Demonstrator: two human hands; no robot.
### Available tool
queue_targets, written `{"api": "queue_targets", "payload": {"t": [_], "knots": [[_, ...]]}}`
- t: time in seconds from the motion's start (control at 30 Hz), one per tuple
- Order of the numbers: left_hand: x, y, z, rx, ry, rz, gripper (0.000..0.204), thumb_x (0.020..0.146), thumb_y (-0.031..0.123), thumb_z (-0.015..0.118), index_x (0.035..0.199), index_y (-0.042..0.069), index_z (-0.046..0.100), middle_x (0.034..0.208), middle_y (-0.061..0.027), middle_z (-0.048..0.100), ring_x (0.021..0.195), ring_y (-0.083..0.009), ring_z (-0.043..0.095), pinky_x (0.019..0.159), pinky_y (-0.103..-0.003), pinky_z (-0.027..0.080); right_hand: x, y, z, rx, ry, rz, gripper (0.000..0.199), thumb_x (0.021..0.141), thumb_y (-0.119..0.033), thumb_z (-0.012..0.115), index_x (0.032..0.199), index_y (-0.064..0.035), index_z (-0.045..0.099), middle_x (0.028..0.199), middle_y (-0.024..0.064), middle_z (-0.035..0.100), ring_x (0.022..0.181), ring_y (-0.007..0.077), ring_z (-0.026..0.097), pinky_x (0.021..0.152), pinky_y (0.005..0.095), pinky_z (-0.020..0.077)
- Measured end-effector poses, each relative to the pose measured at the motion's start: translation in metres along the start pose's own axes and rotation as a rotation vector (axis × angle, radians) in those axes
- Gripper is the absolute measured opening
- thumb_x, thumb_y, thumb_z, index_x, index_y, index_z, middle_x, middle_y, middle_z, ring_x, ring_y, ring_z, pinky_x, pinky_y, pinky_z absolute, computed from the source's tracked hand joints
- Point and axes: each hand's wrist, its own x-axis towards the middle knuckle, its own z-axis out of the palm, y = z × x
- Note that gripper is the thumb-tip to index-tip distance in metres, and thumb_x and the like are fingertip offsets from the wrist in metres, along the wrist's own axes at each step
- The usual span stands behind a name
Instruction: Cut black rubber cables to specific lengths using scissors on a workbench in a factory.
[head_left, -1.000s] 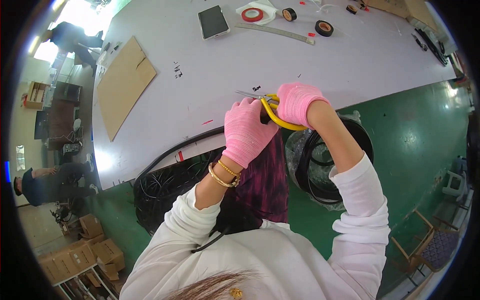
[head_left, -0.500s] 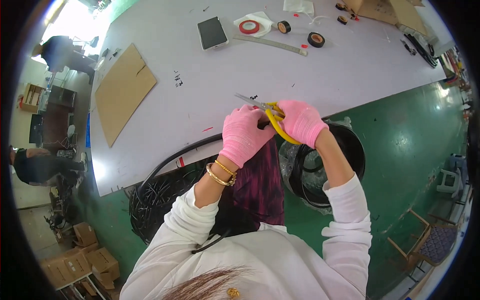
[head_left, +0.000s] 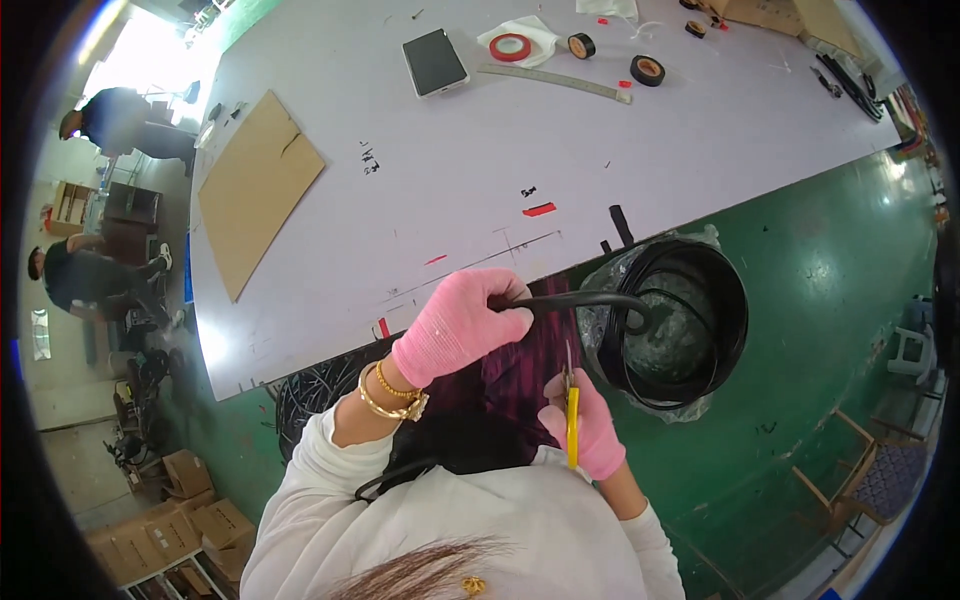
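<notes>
My left hand (head_left: 462,325), in a pink glove, is closed around a thick black tube (head_left: 580,300) just off the table's front edge. From my fingers the tube runs right and curls down over a round container of coiled black tubing (head_left: 630,330). My right hand (head_left: 592,430), also gloved in pink, is low in front of my body. Yellow-handled scissors (head_left: 573,425) are in its grip, their blades pointing away from me. The scissors are apart from the tube.
On the white table (head_left: 450,180) lie a cardboard sheet (head_left: 265,185), a dark-screened device (head_left: 435,63), a metal ruler (head_left: 555,82), and red (head_left: 510,47) and black tape rolls (head_left: 648,70). Black strips (head_left: 300,400) hang below the front edge. Two people stand at far left.
My right hand has pulled back toward my body with the scissors. My left hand has moved left and nearer. The tube now runs right from it; the length trailing left is gone from the hand.
</notes>
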Motion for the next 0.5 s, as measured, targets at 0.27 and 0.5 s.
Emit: {"api": "queue_targets", "payload": {"t": [0.27,0.5], "knots": [[-0.018,-0.005,0.001,-0.072,-0.013,-0.020,0.012,0.075,0.006,0.064,0.085,-0.002,0.064,0.068,-0.0015,0.057,0.068,-0.0067,0.049,0.065,-0.025,0.046,0.018,0.002,0.029,-0.010,-0.029,-0.056,0.042,0.080,-0.024,0.077,0.096,-0.0031,0.044,0.085,0.0012,0.049,0.075,0.0123,0.043,0.071,0.0249,0.0423],[-0.020,-0.005,-0.006,-0.066,-0.020,-0.029,0.013,0.075,0.006,0.065,0.085,-0.002,0.064,0.068,-0.0023,0.057,0.068,-0.0078,0.050,0.065,-0.026,0.046,0.017,-0.013,0.033,-0.177,-0.029,-0.038,0.040,0.081,-0.026,0.076,0.091,-0.0031,0.045,0.082,0.0023,0.050,0.071,0.0121,0.041,0.067,0.0250,0.0414]]}}
